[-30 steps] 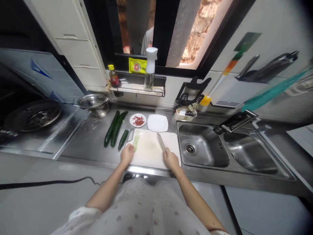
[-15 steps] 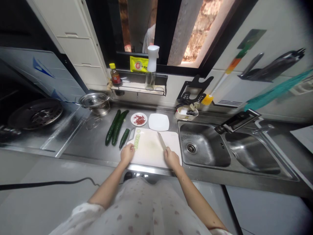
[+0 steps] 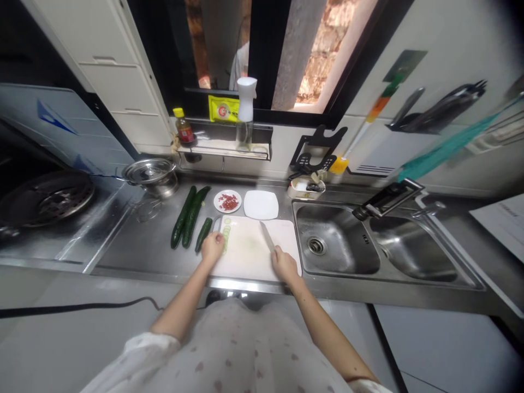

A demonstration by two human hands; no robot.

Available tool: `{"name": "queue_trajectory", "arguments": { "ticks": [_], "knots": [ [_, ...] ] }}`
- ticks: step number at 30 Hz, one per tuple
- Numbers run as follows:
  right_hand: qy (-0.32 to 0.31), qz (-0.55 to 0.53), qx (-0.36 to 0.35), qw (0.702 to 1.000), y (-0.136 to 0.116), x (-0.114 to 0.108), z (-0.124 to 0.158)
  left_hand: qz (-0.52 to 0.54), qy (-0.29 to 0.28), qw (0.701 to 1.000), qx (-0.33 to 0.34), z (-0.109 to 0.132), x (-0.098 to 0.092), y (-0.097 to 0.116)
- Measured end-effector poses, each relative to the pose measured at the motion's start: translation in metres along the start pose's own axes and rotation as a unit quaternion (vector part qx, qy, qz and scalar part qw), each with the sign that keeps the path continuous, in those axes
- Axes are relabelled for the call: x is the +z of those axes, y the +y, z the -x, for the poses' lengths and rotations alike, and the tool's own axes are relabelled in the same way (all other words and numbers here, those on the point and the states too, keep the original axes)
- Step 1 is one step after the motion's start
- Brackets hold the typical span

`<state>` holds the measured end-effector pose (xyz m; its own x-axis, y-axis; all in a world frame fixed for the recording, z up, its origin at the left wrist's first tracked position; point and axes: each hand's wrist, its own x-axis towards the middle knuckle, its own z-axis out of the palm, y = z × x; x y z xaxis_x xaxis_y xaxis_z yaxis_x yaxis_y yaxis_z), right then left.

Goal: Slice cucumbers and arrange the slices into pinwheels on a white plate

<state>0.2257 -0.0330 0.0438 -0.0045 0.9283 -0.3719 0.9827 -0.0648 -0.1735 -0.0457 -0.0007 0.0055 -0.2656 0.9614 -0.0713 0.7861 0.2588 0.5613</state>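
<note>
Cucumber slices (image 3: 226,231) lie in a row on the cutting board (image 3: 249,265), just beside the left hand (image 3: 212,248); its fingers curl, though I cannot tell whether they pinch one. Well apart, the right hand (image 3: 285,265) grasps the knife (image 3: 266,235), blade angled forward, probably keeping its edge safely off the left fingers.

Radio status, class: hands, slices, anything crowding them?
Right hand gripping knife. Left hand at cucumber slices, grip unclear. Slices lined along cutting board's left side. Short cucumber close beside left hand.
</note>
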Motion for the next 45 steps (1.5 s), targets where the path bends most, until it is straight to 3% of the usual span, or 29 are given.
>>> {"name": "queue_trajectory", "arguments": {
  "ticks": [6,11,18,34,41,45],
  "knots": [
    [0.001,0.005,0.001,1.000,0.002,0.001,-0.002,-0.009,-0.003,1.000,-0.006,-0.041,0.001,0.016],
    [-0.006,0.005,0.000,1.000,0.002,0.001,-0.003,-0.060,-0.041,0.997,0.008,-0.071,0.008,0.024],
    [-0.007,0.006,-0.007,1.000,0.003,0.001,-0.004,-0.145,-0.078,0.986,0.012,-0.093,0.016,0.027],
    [-0.011,0.003,-0.004,1.000,0.005,0.003,-0.005,-0.132,-0.086,0.987,-0.006,-0.100,0.015,0.033],
    [-0.009,0.008,-0.006,1.000,0.005,0.004,-0.006,-0.091,-0.069,0.993,0.007,-0.086,0.007,0.048],
    [-0.010,0.008,-0.006,1.000,0.005,0.004,-0.005,-0.025,-0.071,0.997,0.021,-0.065,0.014,0.060]
  ]
}}
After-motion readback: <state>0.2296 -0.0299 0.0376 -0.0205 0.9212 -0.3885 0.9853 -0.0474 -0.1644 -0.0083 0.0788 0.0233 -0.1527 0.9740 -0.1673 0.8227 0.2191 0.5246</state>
